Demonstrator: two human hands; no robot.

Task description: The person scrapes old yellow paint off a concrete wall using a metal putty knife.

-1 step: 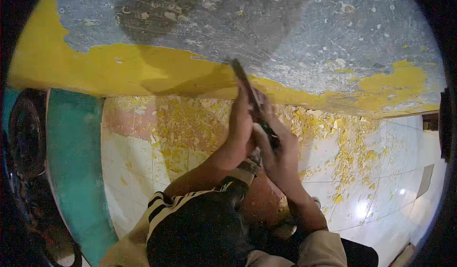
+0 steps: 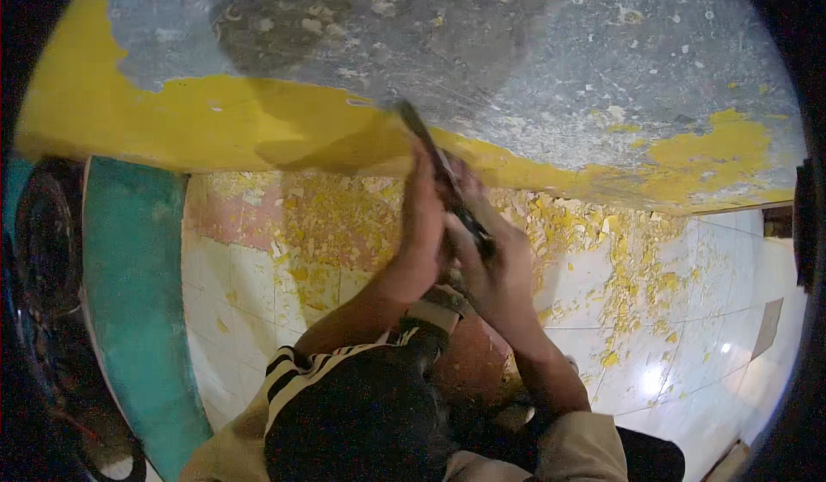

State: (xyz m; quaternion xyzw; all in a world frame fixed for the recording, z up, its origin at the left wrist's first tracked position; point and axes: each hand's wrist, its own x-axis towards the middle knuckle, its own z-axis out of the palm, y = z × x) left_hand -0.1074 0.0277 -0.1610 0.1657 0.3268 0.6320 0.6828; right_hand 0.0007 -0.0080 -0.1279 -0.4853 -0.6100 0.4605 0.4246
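A dark, narrow scraper, seen nearly edge-on, slants up and left with its tip at the ragged border of yellow paint on the wall. My right hand is closed round its dark handle. Against the other side lies my left hand, its fingers running up along the scraper and holding it too. Motion blurs the fingers and the tip, and the blade's full width does not show. Above the border the wall is bare grey, scratched and spotted with pale flecks.
Yellow paint flakes litter the white tiled floor and a reddish patch by the wall. A green panel stands at the left, beside a dark round object. My knee in dark striped cloth is below my hands.
Both hands and the scraper have shifted slightly left and up. The scraper's tip has slid left along the edge of the yellow paint.
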